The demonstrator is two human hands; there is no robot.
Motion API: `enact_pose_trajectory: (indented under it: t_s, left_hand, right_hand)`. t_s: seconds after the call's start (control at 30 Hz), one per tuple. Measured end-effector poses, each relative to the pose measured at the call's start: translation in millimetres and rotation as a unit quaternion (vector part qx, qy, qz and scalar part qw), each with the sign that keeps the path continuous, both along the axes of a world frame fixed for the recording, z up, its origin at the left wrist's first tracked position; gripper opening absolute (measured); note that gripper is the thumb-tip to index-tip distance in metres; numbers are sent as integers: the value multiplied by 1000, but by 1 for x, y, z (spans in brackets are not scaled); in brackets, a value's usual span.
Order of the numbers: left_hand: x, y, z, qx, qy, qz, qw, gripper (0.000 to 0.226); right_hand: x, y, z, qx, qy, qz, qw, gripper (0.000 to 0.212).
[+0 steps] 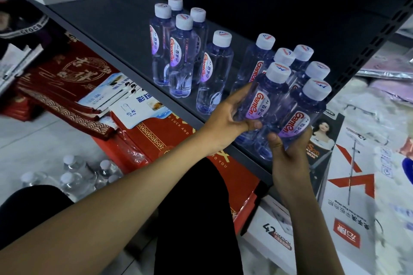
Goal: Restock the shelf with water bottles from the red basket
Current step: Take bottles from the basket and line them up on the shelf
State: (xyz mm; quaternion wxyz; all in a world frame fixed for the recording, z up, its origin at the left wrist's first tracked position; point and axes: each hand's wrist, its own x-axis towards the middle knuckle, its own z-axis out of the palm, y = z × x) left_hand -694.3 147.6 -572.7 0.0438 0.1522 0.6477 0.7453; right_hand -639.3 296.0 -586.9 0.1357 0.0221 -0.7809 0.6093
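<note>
**Ana:** Two bottles at once, one in each hand?

**Ben:** Yes. The left hand [225, 123] has its fingers and thumb curled round the label of the first held bottle [262, 100]. The right hand [288, 152] grips the second held bottle [301, 116] low down, thumb across its front.

**Ana:** Where are they?

**Ben:** At the front edge of the dark shelf [125, 35], touching side by side. I cannot tell whether their bases rest on it.

**Ana:** And past the fingers?

**Ben:** Just beyond both hands stands the back group [304, 52], four white-capped bottles packed close behind the held pair. To the left of the left hand stands a single bottle [214, 69], apart from the rest. Farther left of it is a cluster of four [176, 51].

**Ana:** Below the arms?

**Ben:** Under the left forearm lie red gift boxes [169, 136]. Out past that elbow, clear floor bottles [73, 174] stand on pale tiles. Right of the right hand leans a white mop carton [357, 185].
</note>
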Motion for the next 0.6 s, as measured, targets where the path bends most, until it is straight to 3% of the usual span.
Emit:
enact_pose_trajectory:
  t_s: [0.27,0.43,0.5,0.6]
  left_hand:
    - [-3,0,-1,-21,-7,-1,1000,82]
    - [4,-6,-2,-71,0,27,997,80]
    - [11,-13,4,-106,24,41,993,77]
    - [31,-35,18,-218,90,84,968,66]
  right_hand:
    - [-2,1,1,-1,-15,9,1000,61]
    - [8,3,9,11,-20,14,1000,74]
    - [20,0,10,-2,-24,-25,999,77]
    - [42,-15,15,28,16,-120,992,63]
